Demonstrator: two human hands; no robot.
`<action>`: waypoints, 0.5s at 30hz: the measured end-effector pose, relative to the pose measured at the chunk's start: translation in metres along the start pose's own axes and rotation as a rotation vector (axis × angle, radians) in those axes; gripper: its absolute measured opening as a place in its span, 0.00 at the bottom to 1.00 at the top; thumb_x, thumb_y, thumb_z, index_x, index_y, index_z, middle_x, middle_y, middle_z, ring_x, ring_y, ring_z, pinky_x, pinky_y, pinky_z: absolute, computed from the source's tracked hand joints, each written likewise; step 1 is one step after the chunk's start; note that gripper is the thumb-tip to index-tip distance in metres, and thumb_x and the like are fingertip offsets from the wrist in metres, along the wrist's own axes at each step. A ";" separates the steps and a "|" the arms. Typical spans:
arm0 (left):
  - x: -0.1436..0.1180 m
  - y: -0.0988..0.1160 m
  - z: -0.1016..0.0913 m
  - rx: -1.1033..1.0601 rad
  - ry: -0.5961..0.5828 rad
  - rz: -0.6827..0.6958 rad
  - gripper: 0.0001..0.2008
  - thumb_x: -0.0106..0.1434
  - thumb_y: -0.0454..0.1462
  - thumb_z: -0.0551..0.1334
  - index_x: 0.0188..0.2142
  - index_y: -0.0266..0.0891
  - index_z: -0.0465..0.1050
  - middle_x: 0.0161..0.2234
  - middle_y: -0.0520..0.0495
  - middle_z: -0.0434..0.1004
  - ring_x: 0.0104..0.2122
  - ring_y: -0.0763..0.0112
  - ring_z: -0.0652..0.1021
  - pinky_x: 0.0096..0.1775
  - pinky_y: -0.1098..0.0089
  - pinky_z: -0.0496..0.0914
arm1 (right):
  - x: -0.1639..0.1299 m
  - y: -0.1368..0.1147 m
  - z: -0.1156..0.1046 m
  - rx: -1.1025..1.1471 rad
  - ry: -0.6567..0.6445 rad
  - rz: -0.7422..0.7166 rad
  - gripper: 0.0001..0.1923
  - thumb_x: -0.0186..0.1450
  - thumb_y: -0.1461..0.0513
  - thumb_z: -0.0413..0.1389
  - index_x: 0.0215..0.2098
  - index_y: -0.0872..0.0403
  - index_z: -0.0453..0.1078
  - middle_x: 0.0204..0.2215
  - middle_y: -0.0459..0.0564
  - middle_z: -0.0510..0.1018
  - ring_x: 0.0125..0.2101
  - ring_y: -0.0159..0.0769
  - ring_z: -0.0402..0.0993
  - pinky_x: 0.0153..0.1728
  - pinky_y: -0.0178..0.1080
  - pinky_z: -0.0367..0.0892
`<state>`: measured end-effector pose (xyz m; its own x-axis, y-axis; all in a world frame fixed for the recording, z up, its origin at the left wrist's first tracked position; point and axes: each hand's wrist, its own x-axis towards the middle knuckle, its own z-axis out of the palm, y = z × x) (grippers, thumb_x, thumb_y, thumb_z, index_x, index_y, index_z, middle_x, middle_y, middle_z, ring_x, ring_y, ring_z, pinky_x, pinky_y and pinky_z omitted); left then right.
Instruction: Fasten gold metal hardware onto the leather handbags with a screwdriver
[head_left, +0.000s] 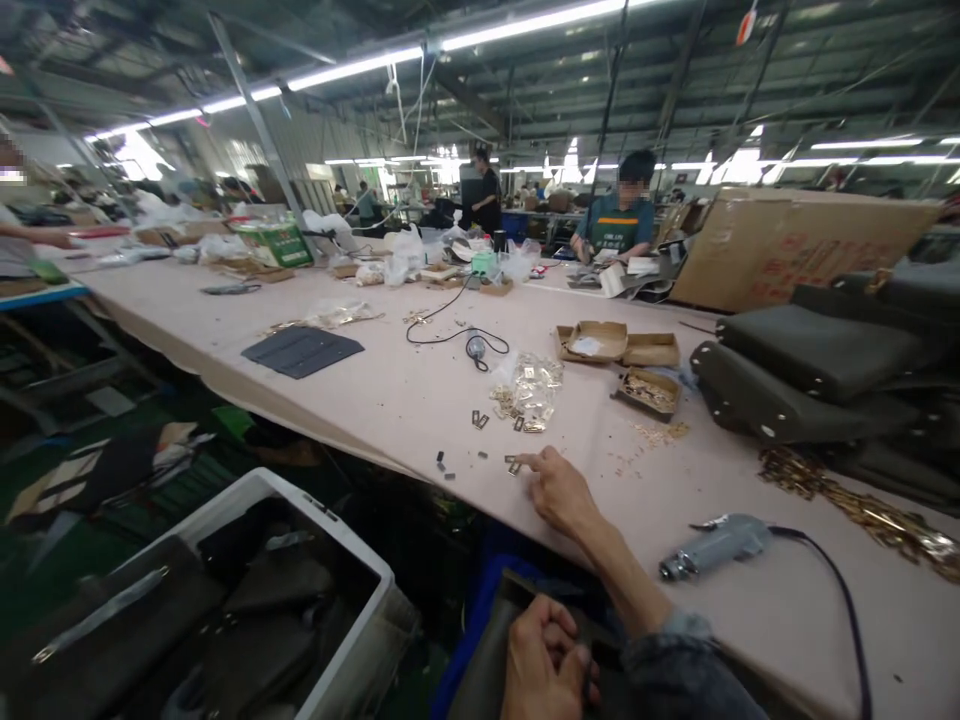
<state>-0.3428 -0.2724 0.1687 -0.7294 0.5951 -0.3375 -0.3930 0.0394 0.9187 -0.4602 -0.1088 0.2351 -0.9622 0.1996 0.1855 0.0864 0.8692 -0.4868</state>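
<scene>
My right hand (562, 492) reaches over the table's near edge, its index finger stretched out to small rectangular metal frames (514, 468) and its other fingers curled. The fingertip touches or nearly touches one frame; I see nothing gripped. Low in view, my left hand (541, 660) is closed at a dark olive leather-like piece (480, 668) over my lap. Its fingers hide what exactly they pinch. Several small dark pieces (449, 476) lie left of the right hand. Beyond it are more metal frames (480, 420) and a clear plastic bag (538, 385) of metal fittings.
A grey electric screwdriver (716, 547) with a black cord lies at right. Cardboard trays (649, 393) and stacked olive bags (817, 365) stand behind it, near gold-coloured hardware (862, 505). A white crate (386, 590) is below left. A co-worker (619, 220) sits across the table.
</scene>
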 end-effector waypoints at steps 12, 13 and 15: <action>0.002 -0.002 -0.011 -0.052 -0.026 -0.061 0.12 0.57 0.32 0.63 0.37 0.40 0.62 0.25 0.48 0.80 0.20 0.69 0.78 0.22 0.75 0.67 | 0.044 0.016 0.014 -0.022 -0.214 -0.027 0.07 0.64 0.68 0.60 0.37 0.51 0.77 0.39 0.48 0.71 0.36 0.33 0.69 0.36 0.34 0.58; 0.002 -0.003 -0.011 -0.056 -0.023 -0.062 0.12 0.57 0.33 0.64 0.37 0.40 0.62 0.25 0.48 0.81 0.19 0.69 0.78 0.22 0.75 0.66 | 0.043 0.015 0.013 -0.031 -0.199 -0.008 0.05 0.64 0.67 0.60 0.36 0.52 0.77 0.39 0.49 0.71 0.37 0.34 0.69 0.37 0.34 0.59; 0.003 -0.003 -0.010 -0.056 -0.019 -0.053 0.12 0.57 0.35 0.65 0.37 0.41 0.62 0.25 0.47 0.80 0.19 0.69 0.77 0.22 0.74 0.66 | 0.042 0.013 0.010 -0.057 -0.164 0.033 0.03 0.64 0.66 0.61 0.34 0.53 0.77 0.37 0.49 0.73 0.38 0.36 0.70 0.38 0.35 0.60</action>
<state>-0.3489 -0.2788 0.1628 -0.6963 0.6086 -0.3805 -0.4616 0.0262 0.8867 -0.5017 -0.0937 0.2281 -0.9874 0.1560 0.0261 0.1287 0.8884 -0.4407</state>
